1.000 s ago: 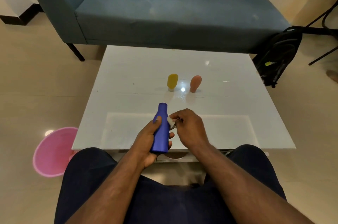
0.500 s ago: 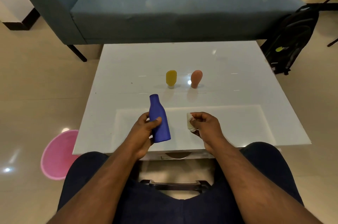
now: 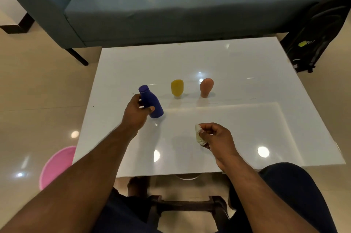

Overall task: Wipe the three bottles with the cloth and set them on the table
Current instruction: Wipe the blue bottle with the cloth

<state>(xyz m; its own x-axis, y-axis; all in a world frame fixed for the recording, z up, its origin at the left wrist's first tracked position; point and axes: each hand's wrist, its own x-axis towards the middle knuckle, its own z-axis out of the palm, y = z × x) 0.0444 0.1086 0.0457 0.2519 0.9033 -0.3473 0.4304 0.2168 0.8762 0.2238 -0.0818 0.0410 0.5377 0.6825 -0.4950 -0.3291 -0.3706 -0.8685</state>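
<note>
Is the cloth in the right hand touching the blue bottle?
Apart. In the head view, bare white table shows between the cloth, pinched in the right hand, and the blue bottle, which the left hand grips.

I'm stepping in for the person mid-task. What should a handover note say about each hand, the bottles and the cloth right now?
Left hand: grips the blue bottle, tilted, its base at or just above the white table.
Right hand: fingers pinch the bunched cloth over the table's near side.
Yellow bottle and peach bottle: standing side by side mid-table, cap ends down.
Done: two bottles set down.
Left: stand the blue bottle beside them and release it.
</note>
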